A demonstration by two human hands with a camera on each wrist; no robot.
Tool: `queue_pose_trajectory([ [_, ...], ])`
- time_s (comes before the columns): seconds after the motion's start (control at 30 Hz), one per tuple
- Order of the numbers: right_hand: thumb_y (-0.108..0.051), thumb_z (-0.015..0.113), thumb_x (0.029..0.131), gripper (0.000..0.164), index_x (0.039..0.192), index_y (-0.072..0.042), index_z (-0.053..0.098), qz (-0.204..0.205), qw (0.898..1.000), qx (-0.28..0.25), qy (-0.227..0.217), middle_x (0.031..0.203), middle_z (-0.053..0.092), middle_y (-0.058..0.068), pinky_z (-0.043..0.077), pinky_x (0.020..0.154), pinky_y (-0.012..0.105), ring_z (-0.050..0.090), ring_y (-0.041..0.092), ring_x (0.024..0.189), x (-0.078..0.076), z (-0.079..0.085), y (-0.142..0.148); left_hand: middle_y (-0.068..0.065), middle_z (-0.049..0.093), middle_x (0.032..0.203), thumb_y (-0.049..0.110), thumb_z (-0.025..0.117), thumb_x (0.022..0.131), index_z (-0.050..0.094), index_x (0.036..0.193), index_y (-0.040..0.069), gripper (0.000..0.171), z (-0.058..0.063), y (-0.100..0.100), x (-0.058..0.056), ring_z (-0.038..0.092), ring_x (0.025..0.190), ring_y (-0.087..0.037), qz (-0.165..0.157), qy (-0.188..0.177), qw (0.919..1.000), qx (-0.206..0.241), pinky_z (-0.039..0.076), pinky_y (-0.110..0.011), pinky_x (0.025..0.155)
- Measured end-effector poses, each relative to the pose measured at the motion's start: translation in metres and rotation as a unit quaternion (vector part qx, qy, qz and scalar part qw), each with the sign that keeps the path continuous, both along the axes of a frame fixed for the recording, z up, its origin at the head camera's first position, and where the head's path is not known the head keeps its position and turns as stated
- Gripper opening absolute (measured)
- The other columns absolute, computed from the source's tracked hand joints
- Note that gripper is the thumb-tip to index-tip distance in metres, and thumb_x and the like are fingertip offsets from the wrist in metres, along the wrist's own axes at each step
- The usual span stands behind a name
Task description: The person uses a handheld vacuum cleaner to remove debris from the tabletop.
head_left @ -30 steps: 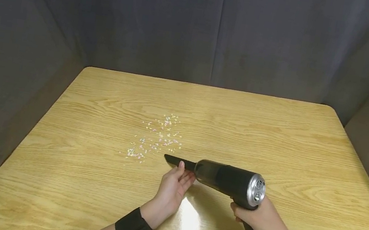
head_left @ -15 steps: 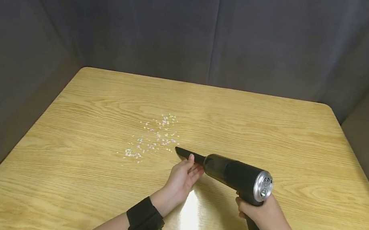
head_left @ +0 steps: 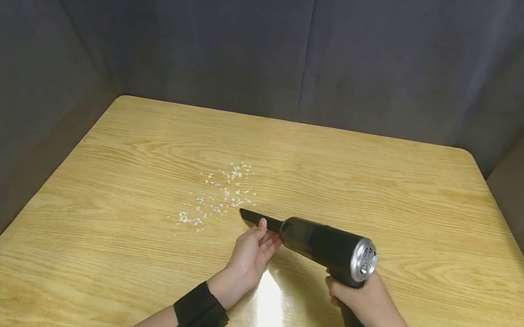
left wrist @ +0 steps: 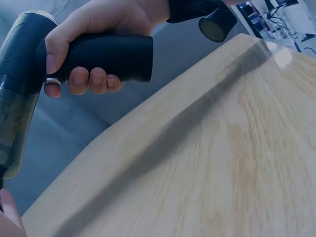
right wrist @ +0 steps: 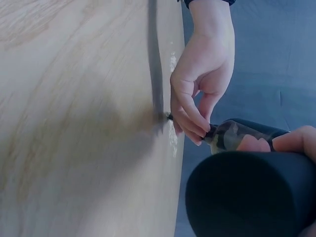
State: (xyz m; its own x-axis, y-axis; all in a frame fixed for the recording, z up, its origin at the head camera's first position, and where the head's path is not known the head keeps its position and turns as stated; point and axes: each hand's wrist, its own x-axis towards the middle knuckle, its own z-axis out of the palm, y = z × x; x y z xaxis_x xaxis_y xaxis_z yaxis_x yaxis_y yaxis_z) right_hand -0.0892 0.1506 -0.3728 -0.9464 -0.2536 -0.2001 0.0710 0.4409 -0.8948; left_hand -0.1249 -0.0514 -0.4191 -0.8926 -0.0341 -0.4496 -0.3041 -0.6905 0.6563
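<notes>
A black handheld vacuum cleaner [head_left: 326, 245] with a clear dust cup and a silver vented end is held over the table. My right hand [head_left: 366, 303] grips its pistol handle [left wrist: 116, 57]; the left wrist view shows those fingers curled round it, one at a small silver button [left wrist: 53, 81]. Thumb and fingers of my left hand [head_left: 249, 254] pinch the slim black nozzle [head_left: 249, 217] near the dust cup. The nozzle tip points left, at the right edge of a scatter of tiny pastel paper bits [head_left: 228, 192]. In the right wrist view, the handle's base hides part of the vacuum.
The wood-grain table [head_left: 394, 180] has rounded far corners. Dark grey curtains [head_left: 212, 28] hang behind it and along both sides. A bright light reflection lies on the tabletop between the forearms. Both wrists wear black straps [head_left: 202, 311] with cameras.
Both hands and the vacuum shifted right and away from me, then back left. The nozzle tip now lies slightly farther up the table than a second ago. Both grips look unchanged.
</notes>
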Motion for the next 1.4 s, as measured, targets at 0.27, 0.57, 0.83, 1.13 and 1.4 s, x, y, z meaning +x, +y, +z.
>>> queue_pose_trajectory([
  [0.27,-0.007,0.063,0.082,0.03,0.104,0.009,0.052,0.0,1.0,0.016,-0.002,0.077,0.06,0.011,0.053,0.06,0.032,0.059,0.017,0.059,0.004,0.008,0.016,-0.002,0.05,0.095,0.025,0.046,0.097,0.042,0.113,0.006,0.025,0.0,0.012,0.0,0.054,0.087,-0.01,-0.038,-0.019,0.999,0.015,0.054,-0.014,0.076],
  [0.57,-0.006,0.062,0.082,0.03,0.105,0.008,0.05,-0.026,1.0,-0.002,0.003,0.078,0.06,0.012,0.053,0.061,0.031,0.059,0.017,0.06,0.002,0.005,0.013,-0.003,0.047,0.094,0.026,0.045,0.098,0.041,0.111,0.007,0.024,0.0,0.017,-0.014,0.051,0.087,-0.01,-0.045,-0.016,0.9988,0.013,0.054,-0.012,0.072],
  [0.83,-0.007,0.062,0.083,0.024,0.099,0.007,0.052,-0.031,1.0,-0.004,0.004,0.069,0.057,0.007,0.05,0.065,0.032,0.058,0.017,0.059,-0.006,0.003,0.002,-0.004,0.05,0.095,0.025,0.045,0.097,0.045,0.107,0.006,0.021,-0.002,0.011,-0.027,0.054,0.086,-0.011,-0.034,-0.013,0.9993,0.011,0.054,-0.012,0.069],
  [1.13,-0.006,0.061,0.082,0.029,0.106,0.007,0.05,-0.026,0.999,-0.02,0.008,0.081,0.06,0.013,0.053,0.062,0.031,0.059,0.017,0.061,-0.014,0.001,-0.008,-0.006,0.046,0.102,0.025,0.044,0.098,0.03,0.136,-0.001,0.048,-0.003,0.0,-0.032,0.052,0.091,-0.012,-0.022,-0.009,0.9996,0.015,0.054,-0.013,0.074],
  [1.4,-0.007,0.061,0.083,0.025,0.101,0.008,0.052,-0.011,0.999,-0.031,0.001,0.075,0.059,0.012,0.053,0.062,0.031,0.059,0.017,0.06,-0.02,0.001,-0.013,-0.008,0.047,0.104,0.023,0.043,0.098,0.032,0.133,-0.002,0.044,-0.004,-0.007,-0.032,0.051,0.095,-0.014,-0.003,-0.011,0.9998,0.014,0.053,-0.016,0.081],
])
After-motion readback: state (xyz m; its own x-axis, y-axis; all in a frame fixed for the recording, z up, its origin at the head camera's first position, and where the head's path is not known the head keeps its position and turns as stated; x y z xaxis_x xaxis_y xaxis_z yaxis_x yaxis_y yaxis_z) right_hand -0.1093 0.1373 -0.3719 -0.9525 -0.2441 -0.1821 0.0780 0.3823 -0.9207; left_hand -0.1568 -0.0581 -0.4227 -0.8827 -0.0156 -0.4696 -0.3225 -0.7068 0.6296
